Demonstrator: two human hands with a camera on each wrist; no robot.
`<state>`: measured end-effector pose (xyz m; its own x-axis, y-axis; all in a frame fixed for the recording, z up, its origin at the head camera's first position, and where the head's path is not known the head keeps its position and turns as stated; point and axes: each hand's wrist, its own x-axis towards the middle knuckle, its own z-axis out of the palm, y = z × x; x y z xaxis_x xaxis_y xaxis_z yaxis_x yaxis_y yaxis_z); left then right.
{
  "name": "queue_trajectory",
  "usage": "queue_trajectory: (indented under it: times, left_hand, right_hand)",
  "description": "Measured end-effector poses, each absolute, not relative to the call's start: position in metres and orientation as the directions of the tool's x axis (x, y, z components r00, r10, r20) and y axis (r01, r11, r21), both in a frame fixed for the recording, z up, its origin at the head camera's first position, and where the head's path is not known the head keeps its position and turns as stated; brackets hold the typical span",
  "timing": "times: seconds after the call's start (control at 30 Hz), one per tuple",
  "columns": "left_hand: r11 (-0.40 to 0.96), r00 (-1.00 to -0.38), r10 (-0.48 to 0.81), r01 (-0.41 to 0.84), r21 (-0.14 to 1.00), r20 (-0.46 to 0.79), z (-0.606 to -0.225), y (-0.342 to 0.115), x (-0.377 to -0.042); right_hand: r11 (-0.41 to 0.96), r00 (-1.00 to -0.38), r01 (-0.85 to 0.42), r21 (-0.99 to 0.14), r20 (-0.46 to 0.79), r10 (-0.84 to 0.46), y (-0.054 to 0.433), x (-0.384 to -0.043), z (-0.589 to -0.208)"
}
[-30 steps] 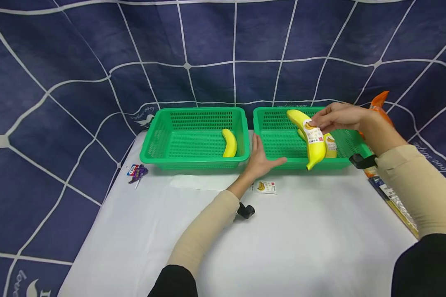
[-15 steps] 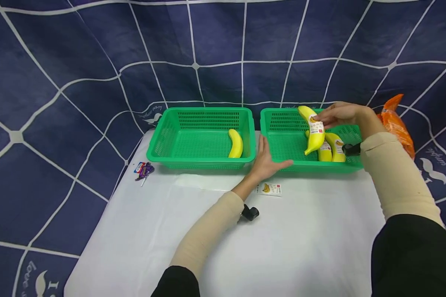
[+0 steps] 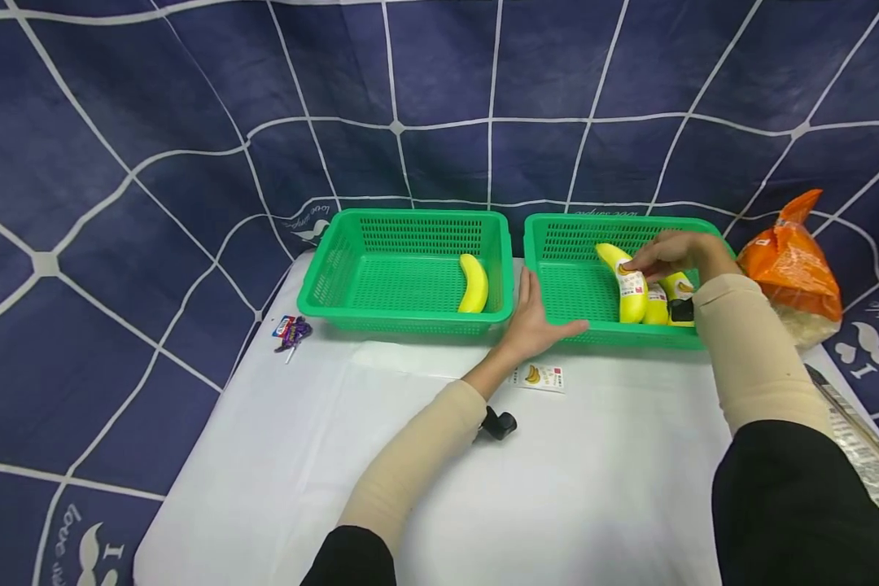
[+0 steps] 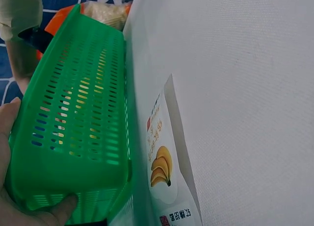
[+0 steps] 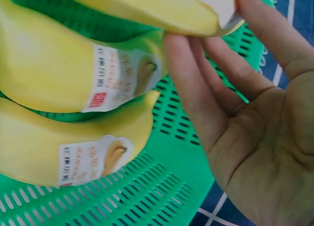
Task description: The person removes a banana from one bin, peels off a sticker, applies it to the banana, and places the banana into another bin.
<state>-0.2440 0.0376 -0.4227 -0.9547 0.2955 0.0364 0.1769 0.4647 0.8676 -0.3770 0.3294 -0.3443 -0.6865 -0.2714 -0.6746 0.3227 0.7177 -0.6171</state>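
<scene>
My right hand [image 3: 670, 254] pinches a yellow banana [image 3: 632, 297] with a printed white label, low inside the right green basket [image 3: 623, 334]. In the right wrist view, the fingers and thumb meet at the label end of this banana [image 5: 147, 10]. Two more labelled bananas, one nearer [image 5: 44, 64] and one lower [image 5: 29, 142], lie side by side in that basket. My left hand [image 3: 531, 327] rests at the same basket's left front corner, fingers straight and thumb spread along its front. In the left wrist view, the thumb [image 4: 65, 210] lies against the green wall.
A left green basket [image 3: 403, 320] holds one unlabelled banana [image 3: 473, 283]. A banana-printed label [image 3: 540, 377] lies before the right basket. Wrapped lollipops [image 3: 293, 332] are at the left. An orange-topped bag [image 3: 794, 264] stands at the right, above a silvery printed package [image 3: 864, 456].
My right hand has lowered the labelled banana into the right basket, beside the two others. The left hand keeps its place at the basket corner. The head view has shifted slightly.
</scene>
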Motion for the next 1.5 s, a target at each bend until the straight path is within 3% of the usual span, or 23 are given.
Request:
queue_trajectory:
  times: [0.27, 0.63, 0.97, 1.5]
  left_hand:
    - [0.475, -0.953, 0.298, 0.189, 0.86, 0.044, -0.421, 0.038, -0.243]
    - [0.488, -0.955, 0.289, 0.208, 0.848, 0.068, -0.42, 0.039, -0.242]
    - [0.497, -0.955, 0.287, 0.209, 0.842, 0.068, -0.42, 0.038, -0.241]
    - [0.492, -0.955, 0.291, 0.203, 0.847, 0.059, -0.421, 0.039, -0.242]
  right_hand:
    - [0.764, -0.657, 0.32, -0.561, -0.712, -0.248, 0.327, -0.376, -0.359]
    - [0.833, -0.728, 0.275, -0.48, -0.67, -0.145, 0.311, -0.371, -0.358]
    - [0.84, -0.743, 0.296, -0.455, -0.662, -0.097, 0.304, -0.371, -0.358]
    - [0.834, -0.739, 0.281, -0.475, -0.661, -0.127, 0.299, -0.363, -0.341]
